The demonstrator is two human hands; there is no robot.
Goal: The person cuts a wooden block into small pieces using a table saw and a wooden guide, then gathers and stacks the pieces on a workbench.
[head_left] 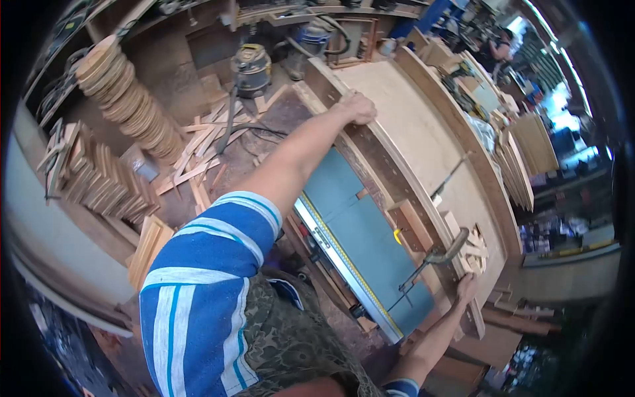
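Note:
A long wooden board (403, 169) runs on edge across the table saw, beside its blue-grey top (350, 225). My left hand (357, 108) is closed over the board's upper edge at the far end. At the near end, my right hand (467, 288) is closed on the same board, fingers partly hidden. Between the hands, nearer the right one, a metal clamp (444, 255) grips the board. A wooden block (411, 225) and a small yellow piece (397, 236) lie against the board. The metal rail (350, 268) with a yellow scale borders the saw top.
Behind the board lies a broad plywood surface (397, 99) with another clamp and wood offcuts (475, 251). Round wooden discs (132, 99) stand in a tall stack at left, near scrap strips and a shop vacuum (251, 66). A person (501, 47) is far off at upper right.

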